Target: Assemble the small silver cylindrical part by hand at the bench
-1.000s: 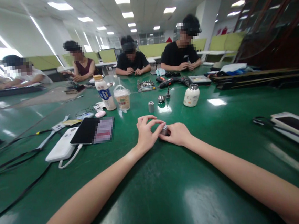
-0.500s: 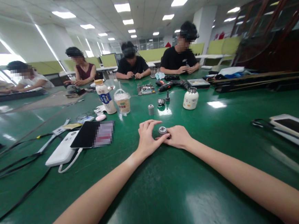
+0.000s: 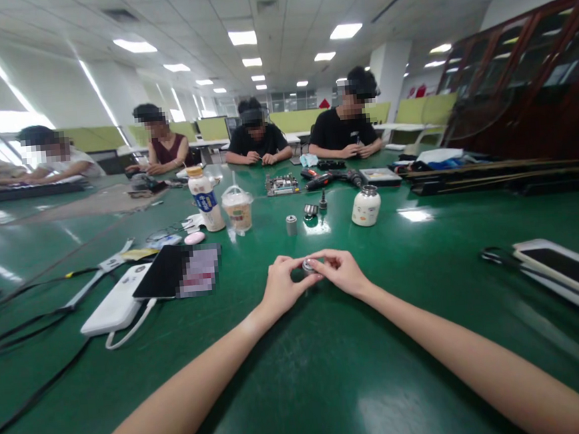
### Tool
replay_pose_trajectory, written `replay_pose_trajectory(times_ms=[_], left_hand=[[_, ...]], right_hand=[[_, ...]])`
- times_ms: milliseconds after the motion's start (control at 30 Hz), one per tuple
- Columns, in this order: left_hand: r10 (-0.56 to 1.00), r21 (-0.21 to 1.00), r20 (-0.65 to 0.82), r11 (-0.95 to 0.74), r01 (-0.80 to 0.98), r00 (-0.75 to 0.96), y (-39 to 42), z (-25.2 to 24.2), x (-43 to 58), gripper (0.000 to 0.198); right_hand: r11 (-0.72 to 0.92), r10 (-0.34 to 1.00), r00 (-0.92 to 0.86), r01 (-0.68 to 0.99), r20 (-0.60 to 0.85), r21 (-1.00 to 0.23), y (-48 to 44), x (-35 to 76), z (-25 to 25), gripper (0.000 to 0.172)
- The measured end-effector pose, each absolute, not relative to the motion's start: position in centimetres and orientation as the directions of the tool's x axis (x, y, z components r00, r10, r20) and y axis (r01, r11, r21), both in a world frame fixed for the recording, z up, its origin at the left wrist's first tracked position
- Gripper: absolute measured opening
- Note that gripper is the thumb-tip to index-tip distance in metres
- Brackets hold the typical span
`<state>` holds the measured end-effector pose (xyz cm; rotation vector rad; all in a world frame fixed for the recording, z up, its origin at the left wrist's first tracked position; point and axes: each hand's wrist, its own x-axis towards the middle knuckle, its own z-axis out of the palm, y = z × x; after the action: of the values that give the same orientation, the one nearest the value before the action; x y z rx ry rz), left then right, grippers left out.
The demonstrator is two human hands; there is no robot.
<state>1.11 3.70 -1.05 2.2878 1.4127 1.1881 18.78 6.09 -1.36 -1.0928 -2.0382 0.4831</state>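
Observation:
A small grey metal cylinder (image 3: 308,267) is between my two hands, just above or on the green tabletop; fingers cover most of its side. My left hand (image 3: 281,287) curves its thumb and index finger around it from the left. From the right, my right hand (image 3: 343,275) pinches it, with fingertips over its top and near side. Beyond my hands a second grey metal cylinder (image 3: 291,225) stands upright. Near that one are a shiny dark metal part (image 3: 310,210) and a dark part with a thin upright shaft (image 3: 323,201).
A white bottle (image 3: 366,206) stands to the right. At left are a drink cup (image 3: 237,211), a labelled bottle (image 3: 206,200), a phone (image 3: 161,272), a white power bank (image 3: 117,301) and cables. Farther back lie a circuit board (image 3: 282,185) and power drills (image 3: 334,178). Several people sit across the table.
My right hand has shifted its fingers up over the cylinder's top, and my left fingers have closed in around it. The camera view has tilted up slightly.

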Motion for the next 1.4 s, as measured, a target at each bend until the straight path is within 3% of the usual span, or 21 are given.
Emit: replay_pose_trajectory(times_ms=[300,500,667,1000,1400], left_hand=[[0.839,0.554,0.487,-0.512,0.656,0.244,3.3,-0.9,1.3,0.036],[0.851,0.546,0.444,-0.504,0.67,0.279,3.5,-1.1,1.2,0.044],[0.861,0.556,0.416,-0.496,0.667,0.293,3.6,-1.1,1.2,0.041],[0.864,0.545,0.387,-0.495,0.677,0.321,3.5,-1.2,1.1,0.03],[0.858,0.561,0.405,-0.506,0.654,0.317,3.5,-1.3,1.1,0.027]], right_hand=[[0.346,0.903,-0.091,0.731,0.419,-0.588,7.9,20.9,-1.5,0.024],[0.266,0.924,-0.063,0.815,0.377,-0.515,8.3,22.3,-2.0,0.024],[0.328,0.899,-0.085,0.783,0.43,-0.529,8.4,21.8,-1.9,0.024],[0.628,0.759,-0.259,0.534,0.597,-0.567,5.5,18.7,-1.7,0.018],[0.663,0.743,-0.294,0.44,0.601,-0.605,5.5,19.0,-1.8,0.019]])
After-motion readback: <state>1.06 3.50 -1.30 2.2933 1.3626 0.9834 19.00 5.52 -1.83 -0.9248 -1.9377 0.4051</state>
